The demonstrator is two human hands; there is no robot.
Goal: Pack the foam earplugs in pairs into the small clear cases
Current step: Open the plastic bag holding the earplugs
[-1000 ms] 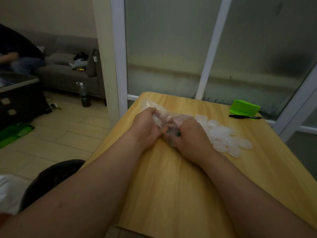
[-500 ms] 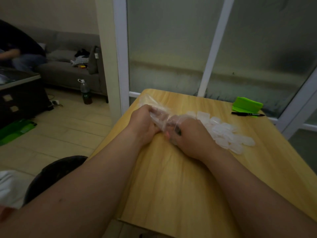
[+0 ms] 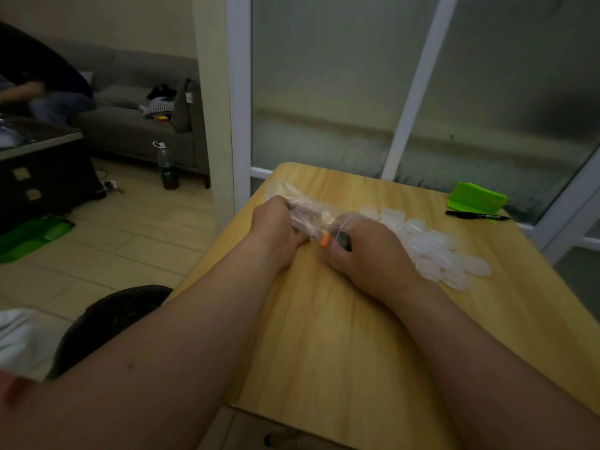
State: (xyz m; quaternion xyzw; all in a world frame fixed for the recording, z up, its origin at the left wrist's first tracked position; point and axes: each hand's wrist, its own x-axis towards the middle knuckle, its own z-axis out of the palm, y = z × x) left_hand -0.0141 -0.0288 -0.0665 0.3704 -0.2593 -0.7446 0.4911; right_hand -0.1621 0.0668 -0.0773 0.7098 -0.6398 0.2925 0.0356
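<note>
A crumpled clear plastic bag (image 3: 305, 213) lies on the wooden table (image 3: 350, 336) between my hands. My left hand (image 3: 276, 230) grips its left end. My right hand (image 3: 367, 254) has its fingers curled inside the bag's mouth, around an orange earplug (image 3: 324, 240) and a dark one (image 3: 344, 241) that show at my fingertips. To the right of my right hand lies a heap of several small clear cases (image 3: 438, 251).
A green folded holder (image 3: 477, 201) and a black pen (image 3: 477, 216) lie at the table's far right. Frosted glass panels stand behind the table. On the left are a tiled floor, a bottle (image 3: 167, 168), a grey sofa (image 3: 136, 125) and a seated person.
My right hand has drawn back a little from the bag, and the orange and dark earplugs now show at its fingertips. My left hand keeps its grip.
</note>
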